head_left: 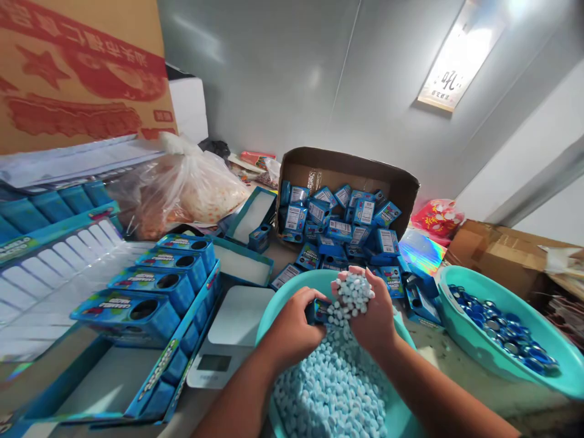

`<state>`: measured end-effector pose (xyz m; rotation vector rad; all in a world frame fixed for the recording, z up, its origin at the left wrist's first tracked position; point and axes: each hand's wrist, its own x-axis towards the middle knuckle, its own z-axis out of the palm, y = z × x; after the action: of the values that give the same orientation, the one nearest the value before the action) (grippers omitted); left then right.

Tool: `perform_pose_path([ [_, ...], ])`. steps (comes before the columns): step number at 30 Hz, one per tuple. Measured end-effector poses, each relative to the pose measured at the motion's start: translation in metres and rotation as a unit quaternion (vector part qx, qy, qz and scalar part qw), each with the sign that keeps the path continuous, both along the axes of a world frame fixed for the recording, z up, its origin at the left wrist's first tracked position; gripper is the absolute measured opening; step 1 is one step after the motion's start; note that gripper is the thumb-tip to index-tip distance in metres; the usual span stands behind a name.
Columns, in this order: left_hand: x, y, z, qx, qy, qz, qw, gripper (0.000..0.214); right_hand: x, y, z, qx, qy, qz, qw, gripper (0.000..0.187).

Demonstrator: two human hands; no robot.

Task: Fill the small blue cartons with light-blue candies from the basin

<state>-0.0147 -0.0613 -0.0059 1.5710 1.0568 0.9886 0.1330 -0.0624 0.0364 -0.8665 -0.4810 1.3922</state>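
Observation:
My left hand [292, 325] grips a small blue box [320, 310] over a teal basin [274, 319] full of pale blue tablets [335, 383]. My right hand [371, 313] is cupped palm up beside it, holding a heap of the same tablets [352, 295] against the box's open end. Both hands hover just above the tablets in the basin.
A cardboard box [347, 170] spilling several small blue boxes lies behind the basin. A second teal basin [460, 340] of blue caps sits at the right. At the left are a white scale [232, 331], a display tray [150, 286] of filled boxes and a plastic bag [191, 182].

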Motion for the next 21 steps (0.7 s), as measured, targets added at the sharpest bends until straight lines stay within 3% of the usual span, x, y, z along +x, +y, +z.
perform_pose_path([
  [10,-0.002,0.0,0.0,0.02,-0.015,-0.01,1.0,0.044,-0.003,-0.002,-0.011,0.131,-0.073,0.04,0.988,0.023],
  [14,-0.002,-0.001,0.001,-0.007,-0.037,-0.001,0.999,0.044,-0.001,-0.003,-0.015,0.206,-0.187,0.046,0.959,0.026],
  [17,-0.003,0.0,0.001,-0.052,-0.064,0.002,0.997,0.041,0.004,-0.006,-0.015,0.281,-0.361,0.071,0.886,0.025],
  [21,-0.005,0.005,-0.001,-0.062,-0.084,0.035,0.994,0.04,0.012,-0.006,-0.014,0.405,-0.549,0.106,0.723,0.013],
])
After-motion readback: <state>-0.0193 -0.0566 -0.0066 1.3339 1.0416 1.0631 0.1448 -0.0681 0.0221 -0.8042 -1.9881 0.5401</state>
